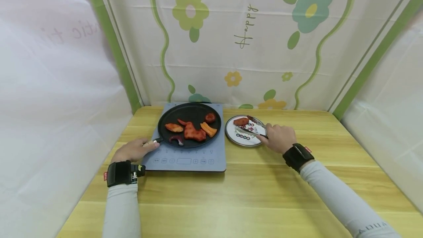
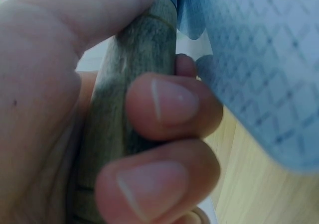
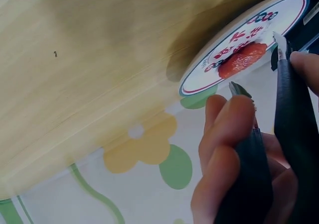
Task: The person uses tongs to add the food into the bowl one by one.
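My left hand (image 1: pixel 133 150) grips the wooden handle (image 2: pixel 134 59) of a black frying pan (image 1: pixel 185 111), its fingers curled round it in the left wrist view. In the pan lie a red-brown chicken wing (image 1: pixel 194 133), an orange-brown oval piece (image 1: pixel 174 127), orange strips (image 1: pixel 208 129), a round red piece (image 1: pixel 210 117) and a curved dark red piece (image 1: pixel 176 140). My right hand (image 1: pixel 281 137) holds black-handled tongs (image 3: pixel 289 104), their arms spread apart over a white plate (image 1: pixel 246 143). A reddish-brown piece of food (image 1: pixel 241 121) lies on the plate by the tong tips.
Under the pan is a grey-blue induction cooker (image 1: pixel 185 166), its touch panel facing me. The plate stands just right of it on a wooden table (image 1: pixel 238 201). A white cloth with printed flowers (image 1: pixel 211 58) hangs behind, and pale cloth walls rise at both sides.
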A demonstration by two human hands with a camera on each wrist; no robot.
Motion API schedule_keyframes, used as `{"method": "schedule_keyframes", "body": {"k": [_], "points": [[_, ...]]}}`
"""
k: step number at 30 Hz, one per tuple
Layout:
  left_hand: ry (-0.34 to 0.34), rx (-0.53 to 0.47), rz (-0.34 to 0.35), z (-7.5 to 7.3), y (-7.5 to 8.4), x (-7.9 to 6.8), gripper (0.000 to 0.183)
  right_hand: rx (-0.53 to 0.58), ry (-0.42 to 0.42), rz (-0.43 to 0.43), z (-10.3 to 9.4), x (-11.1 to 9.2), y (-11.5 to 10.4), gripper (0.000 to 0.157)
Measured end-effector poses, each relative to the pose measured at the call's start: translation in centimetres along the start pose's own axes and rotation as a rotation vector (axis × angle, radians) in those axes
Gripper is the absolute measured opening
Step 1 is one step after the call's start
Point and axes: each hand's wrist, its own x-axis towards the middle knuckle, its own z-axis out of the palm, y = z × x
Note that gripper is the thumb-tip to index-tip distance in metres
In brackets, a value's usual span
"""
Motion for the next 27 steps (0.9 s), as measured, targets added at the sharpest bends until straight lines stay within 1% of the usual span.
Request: {"method": "schedule_keyframes", "body": {"k": [6,10,13,17,20,27], "points": [[-0.007,0.005,0.002,0.0,-0.1,0.1,0.078,-0.005,-0.033,0.003,0.3,0.5,0.0,0.058],[-0.006,0.011,0.006,0.0,-0.1,0.2,0.081,-0.005,-0.030,0.004,0.6,1.0,0.1,0.058],[-0.007,0.013,0.011,-0.1,0.0,0.2,0.077,-0.002,-0.025,0.001,0.8,1.3,0.0,0.057],[-0.004,0.013,0.002,-0.1,0.0,0.1,0.075,-0.011,-0.017,-0.005,0.9,1.6,-0.3,0.058],[-0.004,0.016,-0.005,0.0,0.0,0.1,0.079,-0.020,-0.013,-0.011,1.1,1.9,-0.4,0.059],[-0.002,0.022,-0.012,0.0,-0.1,0.1,0.082,-0.024,-0.045,-0.016,1.3,2.6,-0.4,0.055]]}}
